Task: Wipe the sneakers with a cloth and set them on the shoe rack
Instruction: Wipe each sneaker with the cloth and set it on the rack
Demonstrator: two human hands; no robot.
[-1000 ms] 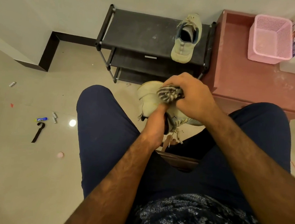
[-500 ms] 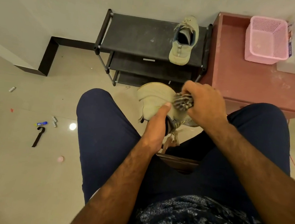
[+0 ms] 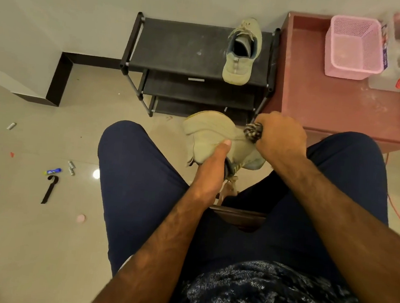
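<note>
While the left hand (image 3: 210, 170) grips a beige sneaker (image 3: 210, 133), the right hand (image 3: 281, 138) clutches a bunched cloth (image 3: 252, 132) against it. Another sneaker (image 3: 241, 56) sits on the shoe rack (image 3: 179, 48)

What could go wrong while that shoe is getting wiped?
The held sneaker hangs above the floor in the left hand alone; a hard rub from the cloth in the right hand might knock it out of that grip. Its loose laces dangle and may snag. The other sneaker sits with its toe at the front edge of the shoe rack, so a bump while placing the second might tip it off.
</note>
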